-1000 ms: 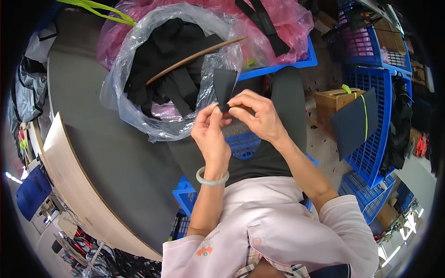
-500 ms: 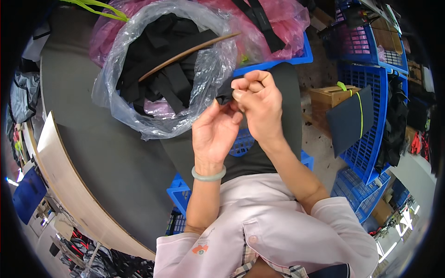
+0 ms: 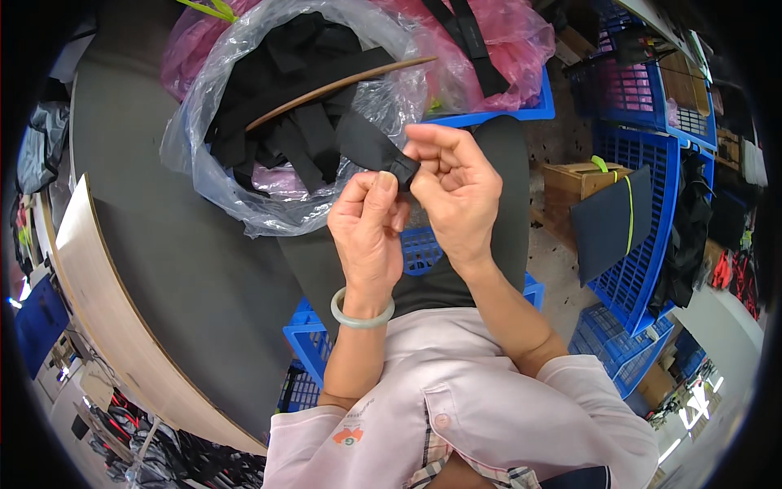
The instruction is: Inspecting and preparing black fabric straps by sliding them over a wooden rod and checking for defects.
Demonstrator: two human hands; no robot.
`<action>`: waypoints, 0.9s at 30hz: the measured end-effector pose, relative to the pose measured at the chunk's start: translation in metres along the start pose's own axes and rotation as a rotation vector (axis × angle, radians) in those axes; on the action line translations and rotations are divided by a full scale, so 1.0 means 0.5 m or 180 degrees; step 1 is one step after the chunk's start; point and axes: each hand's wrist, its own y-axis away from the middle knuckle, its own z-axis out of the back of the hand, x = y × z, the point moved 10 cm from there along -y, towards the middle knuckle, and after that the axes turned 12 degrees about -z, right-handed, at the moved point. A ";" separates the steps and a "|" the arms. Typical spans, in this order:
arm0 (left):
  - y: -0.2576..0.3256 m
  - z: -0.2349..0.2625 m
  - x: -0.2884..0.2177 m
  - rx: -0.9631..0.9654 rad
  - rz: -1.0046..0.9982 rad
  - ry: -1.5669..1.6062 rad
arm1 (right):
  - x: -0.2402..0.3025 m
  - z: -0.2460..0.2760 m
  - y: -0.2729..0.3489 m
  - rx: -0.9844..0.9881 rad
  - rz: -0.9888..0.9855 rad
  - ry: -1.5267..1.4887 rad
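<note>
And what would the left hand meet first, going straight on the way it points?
Likely the black fabric piece the left hand holds; beyond, perhaps the clear bag; depth is unclear.

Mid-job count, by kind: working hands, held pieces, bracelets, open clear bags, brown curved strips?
Left hand and right hand: 2
Held black piece: 1
Pale bracelet: 1
Open clear bag: 1
Brown curved strip: 1
Total: 6

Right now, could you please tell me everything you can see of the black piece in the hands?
The black piece looks like matte fabric. Its broad, flat end points to the upper left, overlapping the clear plastic bag in view; contact there is unclear. The narrower end looks folded and is pinched by the left hand, thumb on top; the right hand touches its tip.
</note>
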 end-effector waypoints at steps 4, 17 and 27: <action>-0.008 0.029 -0.021 -0.0128 -0.0141 -0.0258 | -0.092 -0.002 0.016 0.0080 -0.1441 -0.1418; -0.020 0.025 -0.037 -0.0044 -0.0270 -0.0284 | -0.054 -0.055 -0.010 0.0814 -0.1223 -0.1222; -0.043 0.013 -0.027 0.0258 0.0154 0.0341 | -0.088 -0.086 -0.004 0.1537 -0.1871 -0.2690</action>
